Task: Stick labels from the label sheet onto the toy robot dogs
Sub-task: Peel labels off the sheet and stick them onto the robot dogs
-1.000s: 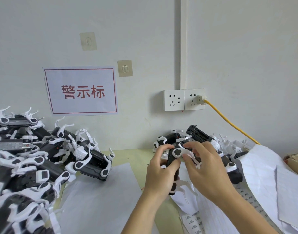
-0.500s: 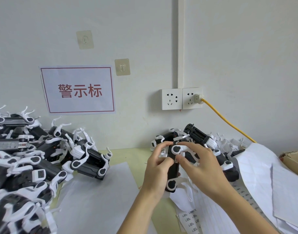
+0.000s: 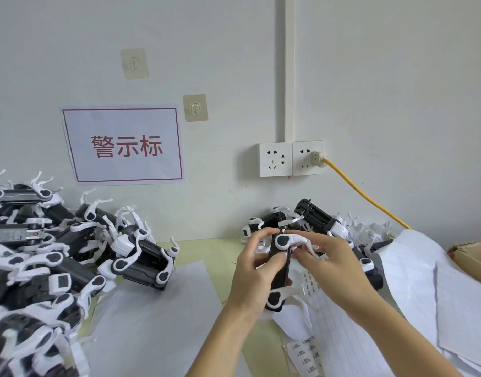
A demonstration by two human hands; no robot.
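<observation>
Over table (image 3: 215,254): toy robot dog (image 3: 279,270) between hands (image 3: 293,270).

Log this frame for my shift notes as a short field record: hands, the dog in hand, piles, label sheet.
left hand: grips the held dog around its black body
right hand: fingertips at the dog's upper end, by a white leg
held dog: upright, above the table
left pile: many dogs heaped against the wall
rear pile: more dogs behind the hands
label sheet: lies below the hands, printed labels visible
label on held dog: cannot tell
</observation>
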